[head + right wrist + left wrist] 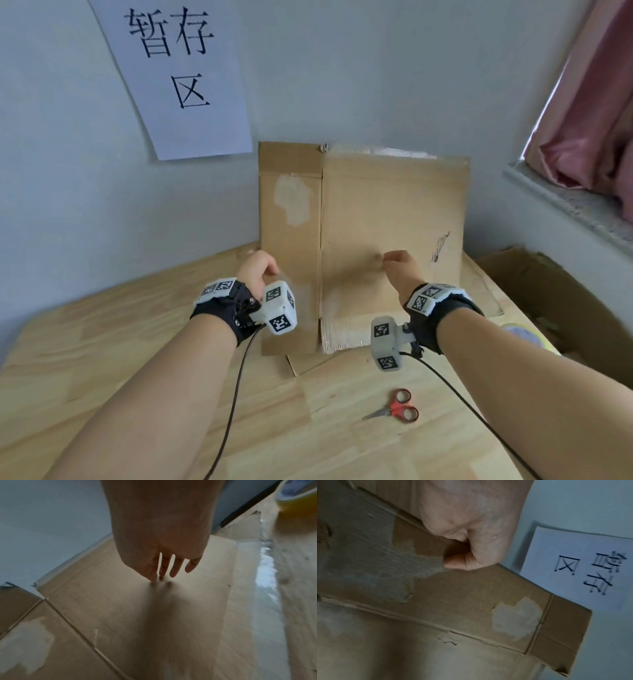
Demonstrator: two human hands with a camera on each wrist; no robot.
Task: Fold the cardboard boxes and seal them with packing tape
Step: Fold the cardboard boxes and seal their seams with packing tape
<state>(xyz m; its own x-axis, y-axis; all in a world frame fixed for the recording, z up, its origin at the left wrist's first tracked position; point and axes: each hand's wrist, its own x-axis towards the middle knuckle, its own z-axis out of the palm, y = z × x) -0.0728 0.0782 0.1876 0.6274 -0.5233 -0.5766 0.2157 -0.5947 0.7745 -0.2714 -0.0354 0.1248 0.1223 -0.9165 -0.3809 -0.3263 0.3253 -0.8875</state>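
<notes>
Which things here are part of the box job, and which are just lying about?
Job:
cardboard box, gripped at its edge by the left hand, fingertips of the right hand on its panel
tape roll
scissors

Lying about:
paper sign
curtain

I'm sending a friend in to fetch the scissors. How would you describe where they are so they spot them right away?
Start at the wooden table against the wall, where a flattened cardboard box stands upright. On the bare wood in front of that box, nearer the person's right arm, lie the scissors. They are small, shut, and the only thing with bright red handles.
</notes>
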